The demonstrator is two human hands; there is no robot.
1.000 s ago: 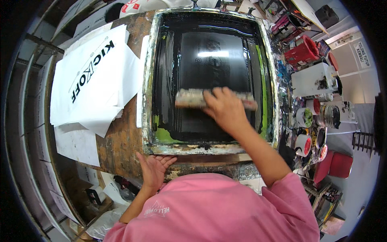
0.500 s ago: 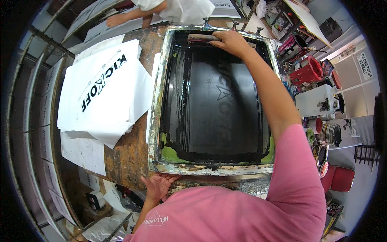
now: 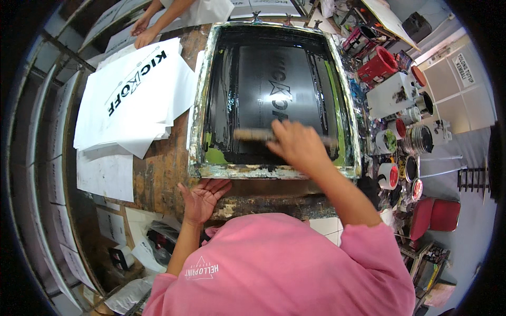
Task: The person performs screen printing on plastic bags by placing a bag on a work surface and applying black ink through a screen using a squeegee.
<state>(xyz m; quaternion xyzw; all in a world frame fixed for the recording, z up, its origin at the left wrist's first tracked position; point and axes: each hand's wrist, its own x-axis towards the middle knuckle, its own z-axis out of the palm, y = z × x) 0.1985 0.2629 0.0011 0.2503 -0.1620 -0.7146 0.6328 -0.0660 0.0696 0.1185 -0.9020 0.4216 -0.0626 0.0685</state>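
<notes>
A screen-printing frame lies on the worktable, its dark mesh coated in wet black ink with lettering showing through. My right hand is closed around a wooden squeegee, which rests across the near part of the mesh. Part of the squeegee is hidden under my fingers. At the frame's near left corner, my left hand lies palm up with its fingers apart and holds nothing. Its fingertips are by the frame's lower edge; I cannot tell whether they touch it.
Left of the frame, a stack of white printed sheets sits on the wooden table. Beyond it are another person's hands. Ink cans and a red bucket crowd the right side. A metal rack stands far left.
My right hand has drawn the squeegee from the far end of the mesh to the near end. The other person's hands have come closer to the paper stack.
</notes>
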